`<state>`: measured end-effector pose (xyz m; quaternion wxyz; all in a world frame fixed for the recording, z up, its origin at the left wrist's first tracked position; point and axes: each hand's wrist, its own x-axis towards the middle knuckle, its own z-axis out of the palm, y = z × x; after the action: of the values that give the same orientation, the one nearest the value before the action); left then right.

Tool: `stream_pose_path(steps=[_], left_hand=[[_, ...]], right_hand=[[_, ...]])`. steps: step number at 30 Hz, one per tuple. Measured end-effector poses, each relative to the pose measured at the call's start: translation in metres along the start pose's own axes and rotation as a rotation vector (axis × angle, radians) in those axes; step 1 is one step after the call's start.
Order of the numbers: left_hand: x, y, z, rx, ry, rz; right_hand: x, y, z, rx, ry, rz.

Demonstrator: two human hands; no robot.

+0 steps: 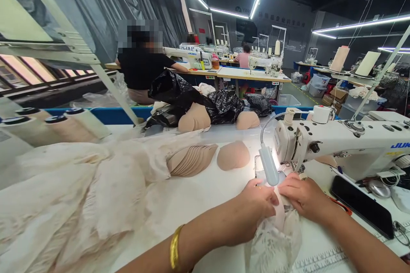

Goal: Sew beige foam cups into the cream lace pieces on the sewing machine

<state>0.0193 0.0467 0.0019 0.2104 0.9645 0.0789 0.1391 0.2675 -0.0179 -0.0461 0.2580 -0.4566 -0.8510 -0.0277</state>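
Note:
My left hand [261, 204] and my right hand [301, 194] are close together in front of the sewing machine [336, 140]. Both have their fingers closed on a pale lace fabric piece [275, 239], which hangs down toward me over the table edge. A small grey lamp [269, 166] on a bent neck lights the spot and partly hides the needle area. Left of the hands lie a single beige pad [233, 155] and a fanned stack of beige pads [192, 160].
A heap of cream lace fabric [105, 192] covers the left of the table. Thread cones [86, 121] stand behind it. At right lie a black phone [361, 204] and orange-handled scissors [341, 205]. Black plastic bags [224, 104] line the back. A person [144, 68] sits beyond.

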Motion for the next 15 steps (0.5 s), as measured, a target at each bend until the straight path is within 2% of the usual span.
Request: stream_pose_path(steps=[3, 8, 15], left_hand=[[0.0029, -0.0036, 0.004, 0.009, -0.009, 0.009], [0.0054, -0.0081, 0.0075, 0.009, 0.056, 0.037], [0.0018, -0.0076, 0.0086, 0.031, 0.04, 0.002]], right_hand=[[0.0002, 0.0038, 0.0018, 0.03, -0.025, 0.011], [-0.0019, 0.0067, 0.0032, 0.02, -0.017, 0.062], [-0.0026, 0.0071, 0.0021, 0.019, -0.028, 0.051]])
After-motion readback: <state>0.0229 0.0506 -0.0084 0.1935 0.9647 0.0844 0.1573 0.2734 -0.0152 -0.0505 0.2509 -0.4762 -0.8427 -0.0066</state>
